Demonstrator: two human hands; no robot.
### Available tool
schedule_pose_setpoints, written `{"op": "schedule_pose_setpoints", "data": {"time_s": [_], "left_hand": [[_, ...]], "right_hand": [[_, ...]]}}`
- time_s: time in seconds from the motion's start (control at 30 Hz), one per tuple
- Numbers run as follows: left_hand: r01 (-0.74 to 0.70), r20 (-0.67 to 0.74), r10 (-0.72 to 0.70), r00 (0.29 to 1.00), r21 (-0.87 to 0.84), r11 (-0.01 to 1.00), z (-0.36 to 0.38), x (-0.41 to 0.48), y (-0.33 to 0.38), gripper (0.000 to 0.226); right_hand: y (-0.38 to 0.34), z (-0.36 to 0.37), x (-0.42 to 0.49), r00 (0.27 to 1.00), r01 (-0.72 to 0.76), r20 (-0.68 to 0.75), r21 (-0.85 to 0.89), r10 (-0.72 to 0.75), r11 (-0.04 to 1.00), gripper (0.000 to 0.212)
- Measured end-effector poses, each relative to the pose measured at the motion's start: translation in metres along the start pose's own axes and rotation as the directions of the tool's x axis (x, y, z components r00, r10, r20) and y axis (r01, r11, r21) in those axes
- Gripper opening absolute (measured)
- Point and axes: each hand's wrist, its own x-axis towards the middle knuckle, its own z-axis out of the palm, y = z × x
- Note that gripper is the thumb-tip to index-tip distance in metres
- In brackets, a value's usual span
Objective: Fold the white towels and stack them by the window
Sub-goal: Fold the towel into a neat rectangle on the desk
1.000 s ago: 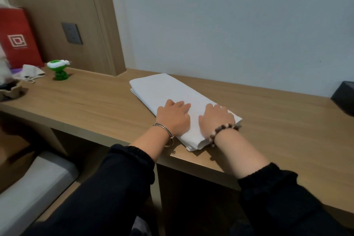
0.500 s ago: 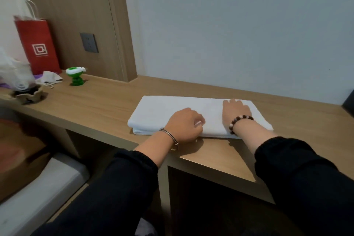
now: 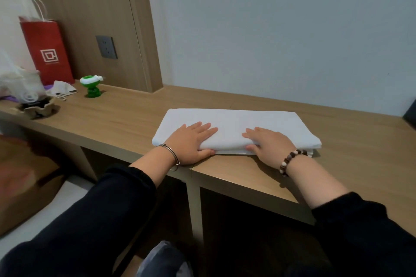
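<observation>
A folded white towel [image 3: 234, 122] lies flat on the wooden desk [image 3: 126, 117], its long side parallel to the desk's front edge. My left hand [image 3: 191, 141] lies on the towel's near left part, fingers straight on top and thumb against its front edge. My right hand [image 3: 267, 141] lies on the near right part the same way, fingers spread flat on top, thumb at the front edge. No window shows in this view.
At the desk's far left stand a red paper bag [image 3: 46, 49], a green toy [image 3: 91, 85], a crumpled white cloth [image 3: 63, 89] and a plastic bag over a small dish [image 3: 24, 90]. A dark object [image 3: 410, 112] sits at the right edge. A wall socket [image 3: 106, 47] is behind.
The towel has been turned from slanting away from me to lying parallel with the desk's edge. Both hands moved apart and flattened on it; the left fingers were curled half a second ago.
</observation>
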Motion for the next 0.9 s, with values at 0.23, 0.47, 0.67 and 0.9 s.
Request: {"op": "schedule_pose_setpoints", "data": {"time_s": [0.23,0.47,0.67,0.9], "left_hand": [[0.005,0.001,-0.005,1.000,-0.029,1.000,0.001,0.001,0.000,0.066],[-0.076,0.030,0.075,0.997,0.049,0.996,-0.013,-0.008,-0.013,0.062],[-0.084,0.144,0.063,0.988,0.141,0.986,-0.013,-0.022,-0.017,0.080],[0.204,0.120,-0.173,0.977,-0.327,0.923,-0.042,0.000,0.005,0.038]], "right_hand": [[-0.024,0.011,-0.009,0.958,-0.060,-0.283,-0.024,0.050,0.998,0.025],[-0.025,0.016,-0.012,0.966,-0.087,-0.248,-0.062,0.069,0.994,0.024],[-0.024,0.010,-0.017,0.984,-0.063,-0.174,-0.119,0.042,0.991,0.041],[-0.012,-0.024,-0.011,0.994,-0.084,0.091,0.228,0.064,0.970,0.035]]}}
